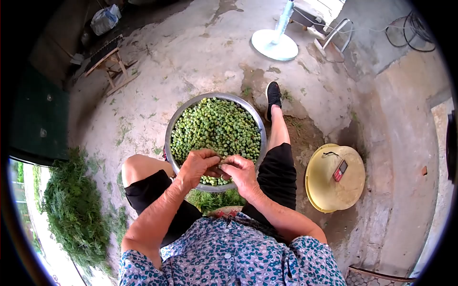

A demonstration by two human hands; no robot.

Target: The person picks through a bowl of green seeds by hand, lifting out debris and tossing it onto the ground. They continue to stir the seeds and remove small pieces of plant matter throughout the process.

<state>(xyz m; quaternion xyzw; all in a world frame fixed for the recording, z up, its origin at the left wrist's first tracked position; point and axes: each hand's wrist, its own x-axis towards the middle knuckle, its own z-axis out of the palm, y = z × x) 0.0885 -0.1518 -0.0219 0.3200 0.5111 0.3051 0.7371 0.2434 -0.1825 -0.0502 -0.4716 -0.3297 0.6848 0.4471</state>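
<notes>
A wide metal basin (168, 138) stands between my knees, heaped with small round green fruits (214, 126), some of them yellowish. Over its near side, my left hand (199, 166) and my right hand (240, 175) meet with their fingertips together. Both hands are closed in a pinch. Whatever lies between the fingers is too small and too covered to make out. Beneath the basin's near rim, feathery green sprigs (214, 200) show between my legs.
A large heap of feathery greenery (76, 209) lies on the left. At right, a red phone (339, 171) rests on a round yellow lid (350, 190). Farther off are a wooden stool (112, 66), a white round-based stand (274, 44) and a coiled black cable (412, 33).
</notes>
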